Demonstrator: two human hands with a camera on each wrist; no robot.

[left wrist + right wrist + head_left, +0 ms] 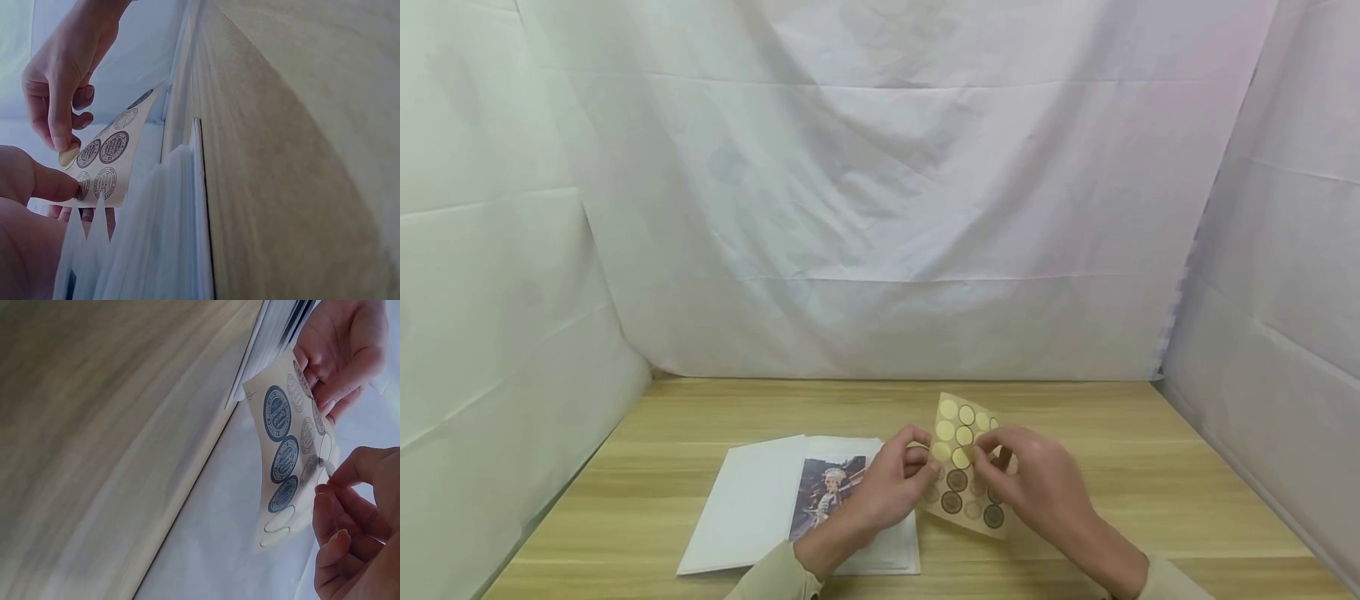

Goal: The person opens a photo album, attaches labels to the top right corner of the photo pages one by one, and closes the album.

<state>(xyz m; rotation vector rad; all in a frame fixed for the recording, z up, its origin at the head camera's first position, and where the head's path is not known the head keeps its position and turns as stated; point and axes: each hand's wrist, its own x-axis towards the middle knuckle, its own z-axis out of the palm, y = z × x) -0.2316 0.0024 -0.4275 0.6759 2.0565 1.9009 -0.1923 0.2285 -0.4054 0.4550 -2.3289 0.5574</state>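
A tan sheet of round stickers (957,481) is held tilted above the table, its lower edge toward me. Some circles on it are printed with dark or pale seals; the upper ones show blank yellowish backing. My left hand (891,483) grips the sheet's left edge, thumb in front and other fingers behind. At the sheet's middle, my right hand (1045,483) pinches a small round sticker (69,155) between thumb and forefinger. In the right wrist view that sticker is seen nearly edge-on, close to the sheet; whether it is fully detached I cannot tell.
Under my left forearm an open white album (748,508) lies on the wooden table (1150,483). A photo (827,492) of a figure in a pale headdress shows on its right page. White cloth (880,208) hangs behind and at both sides.
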